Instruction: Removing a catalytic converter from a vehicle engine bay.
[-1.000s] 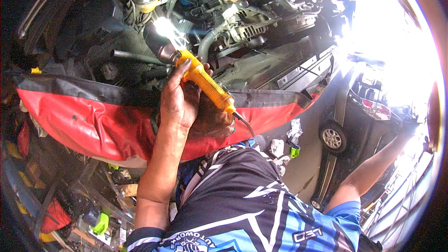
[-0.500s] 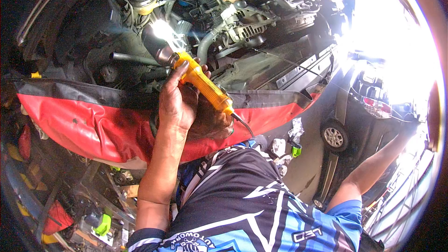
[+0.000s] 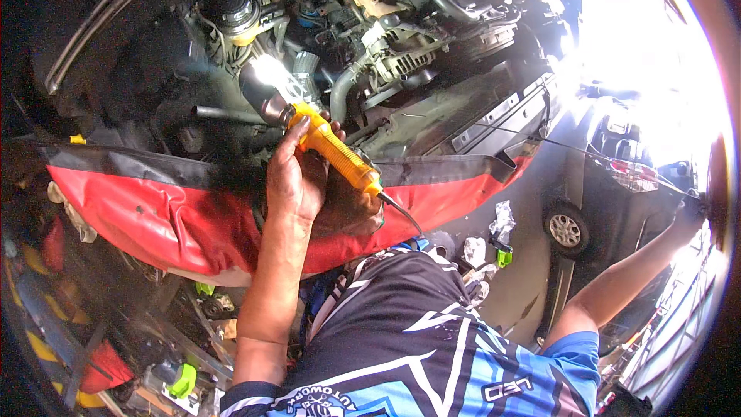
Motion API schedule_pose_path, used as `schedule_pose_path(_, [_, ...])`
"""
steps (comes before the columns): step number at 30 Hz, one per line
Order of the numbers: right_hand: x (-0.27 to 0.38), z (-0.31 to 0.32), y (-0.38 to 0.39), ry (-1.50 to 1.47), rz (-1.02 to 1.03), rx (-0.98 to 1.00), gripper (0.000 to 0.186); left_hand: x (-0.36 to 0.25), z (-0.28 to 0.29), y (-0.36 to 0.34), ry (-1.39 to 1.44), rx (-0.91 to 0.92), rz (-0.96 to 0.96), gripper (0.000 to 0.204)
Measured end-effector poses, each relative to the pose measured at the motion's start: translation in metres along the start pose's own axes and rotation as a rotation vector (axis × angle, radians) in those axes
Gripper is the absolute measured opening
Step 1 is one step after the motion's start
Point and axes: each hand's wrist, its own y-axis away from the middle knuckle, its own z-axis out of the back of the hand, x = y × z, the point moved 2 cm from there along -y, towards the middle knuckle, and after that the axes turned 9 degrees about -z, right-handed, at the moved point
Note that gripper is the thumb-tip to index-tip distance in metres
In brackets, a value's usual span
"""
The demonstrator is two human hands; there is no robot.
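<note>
My left hand (image 3: 297,174) is closed around the ridged handle of a yellow work lamp (image 3: 345,161), whose lit head (image 3: 274,76) shines into the engine bay (image 3: 386,54). A black cord hangs from the handle. A red and black padded cover (image 3: 166,220) drapes over the car's edge beneath that hand. Out at the far right, my right hand (image 3: 685,218) has its fingers closed on a long thin dark rod or cable (image 3: 571,147), which stretches across from the engine bay. Those fingertips are small and partly washed out by glare.
A dark car (image 3: 610,216) with a wheel stands to the right on the grey floor (image 3: 525,293). Crumpled plastic and small green objects (image 3: 504,257) lie below the cover. Tools, frames and a red item (image 3: 104,367) crowd the lower left. Bright daylight fills the upper right.
My right hand has moved slightly outward to the right, and more of the thin line now shows across the car behind. The view has shifted a little; the lamp is still in my left hand.
</note>
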Motion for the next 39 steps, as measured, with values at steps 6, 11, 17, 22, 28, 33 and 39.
schedule_pose_path(6, [-0.046, -0.02, 0.109, -0.094, -0.127, 0.094, 0.035, 0.015, -0.039, 0.01, -0.074, 0.056, 0.004, 0.035])
schedule_pose_path(11, [-0.039, -0.013, 0.103, -0.186, -0.16, 0.107, 0.035, 0.007, -0.031, 0.017, -0.076, 0.032, -0.012, 0.035])
schedule_pose_path(17, [-0.078, -0.001, 0.082, -0.218, -0.169, 0.113, 0.036, 0.014, -0.04, 0.012, -0.042, 0.049, 0.001, 0.035])
schedule_pose_path(22, [-0.061, -0.007, 0.064, -0.278, -0.172, 0.106, 0.036, 0.007, -0.033, 0.013, -0.019, 0.058, -0.014, 0.035])
schedule_pose_path(28, [0.002, 0.034, 0.085, -0.358, -0.2, 0.164, 0.037, 0.026, -0.03, 0.006, -0.05, 0.048, 0.029, 0.036])
schedule_pose_path(33, [0.028, 0.061, 0.045, -0.424, -0.19, 0.154, 0.038, 0.017, -0.021, 0.008, -0.017, 0.043, 0.011, 0.036])
schedule_pose_path(39, [0.017, 0.055, -0.029, -0.456, -0.132, 0.17, 0.038, 0.015, 0.01, -0.01, 0.045, 0.0, 0.07, 0.037])
